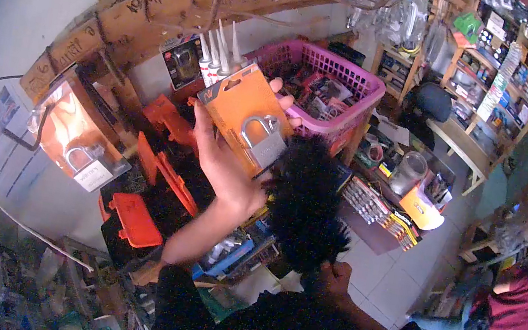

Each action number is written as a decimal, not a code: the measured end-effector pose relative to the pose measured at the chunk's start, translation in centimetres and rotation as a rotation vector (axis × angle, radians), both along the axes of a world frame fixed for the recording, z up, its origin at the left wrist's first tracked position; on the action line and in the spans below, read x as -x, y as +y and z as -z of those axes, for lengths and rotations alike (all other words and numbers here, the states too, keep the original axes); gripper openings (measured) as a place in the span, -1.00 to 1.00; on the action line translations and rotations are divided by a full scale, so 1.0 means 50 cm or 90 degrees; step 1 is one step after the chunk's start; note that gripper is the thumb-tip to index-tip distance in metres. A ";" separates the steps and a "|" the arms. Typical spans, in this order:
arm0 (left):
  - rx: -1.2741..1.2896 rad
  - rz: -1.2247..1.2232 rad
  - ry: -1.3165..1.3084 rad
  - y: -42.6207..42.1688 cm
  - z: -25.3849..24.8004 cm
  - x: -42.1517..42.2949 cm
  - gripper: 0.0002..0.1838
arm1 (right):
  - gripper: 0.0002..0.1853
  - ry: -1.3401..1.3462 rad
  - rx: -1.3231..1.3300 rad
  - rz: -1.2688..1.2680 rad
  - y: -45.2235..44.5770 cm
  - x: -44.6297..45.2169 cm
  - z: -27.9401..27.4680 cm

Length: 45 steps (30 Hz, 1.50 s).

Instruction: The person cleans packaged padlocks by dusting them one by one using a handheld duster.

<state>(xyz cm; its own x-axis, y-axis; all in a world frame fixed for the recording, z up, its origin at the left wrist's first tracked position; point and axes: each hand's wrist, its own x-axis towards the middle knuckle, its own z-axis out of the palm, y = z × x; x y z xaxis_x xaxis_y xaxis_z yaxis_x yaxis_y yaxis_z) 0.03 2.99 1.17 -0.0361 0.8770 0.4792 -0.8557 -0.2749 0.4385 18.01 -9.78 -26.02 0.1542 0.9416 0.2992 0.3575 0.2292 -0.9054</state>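
Toward eleven o'clock, my left grip (219, 159) pinches the padlock pack (238, 109) while my right grip (334, 279) clasps the duster (311, 205) at four o'clock, seemingly dusting, which calls next for a light stroke.

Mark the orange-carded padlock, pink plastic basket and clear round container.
Orange-carded padlock (268, 148), head view, on its silver body.
Pink plastic basket (350, 118), head view, on its side wall.
Clear round container (407, 174), head view, on its side.
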 end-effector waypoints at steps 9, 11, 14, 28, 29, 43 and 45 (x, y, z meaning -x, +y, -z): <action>-0.026 -0.051 -0.072 0.005 0.003 0.011 -0.40 | -0.57 -0.070 -0.026 0.007 -0.013 -0.003 -0.031; -0.058 -0.037 -0.086 0.008 0.006 0.017 -0.39 | -0.56 -0.076 -0.044 0.004 -0.014 -0.001 -0.036; -0.086 -0.024 -0.068 0.019 0.015 0.026 -0.37 | -0.54 -0.108 -0.078 0.006 -0.010 0.014 -0.078; -0.146 -0.069 0.029 0.005 0.020 -0.013 -0.21 | -0.70 -0.194 0.027 -0.022 -0.002 0.029 -0.008; -0.142 -0.067 0.034 0.011 0.025 -0.015 -0.20 | -0.71 -0.140 0.050 -0.039 -0.004 0.026 -0.008; -0.135 0.052 0.069 0.032 0.037 -0.011 -0.19 | -0.61 0.024 0.170 -0.170 -0.008 0.024 0.044; -0.127 0.074 0.069 0.032 0.035 -0.014 -0.19 | -0.61 0.074 0.215 -0.191 -0.007 0.024 0.030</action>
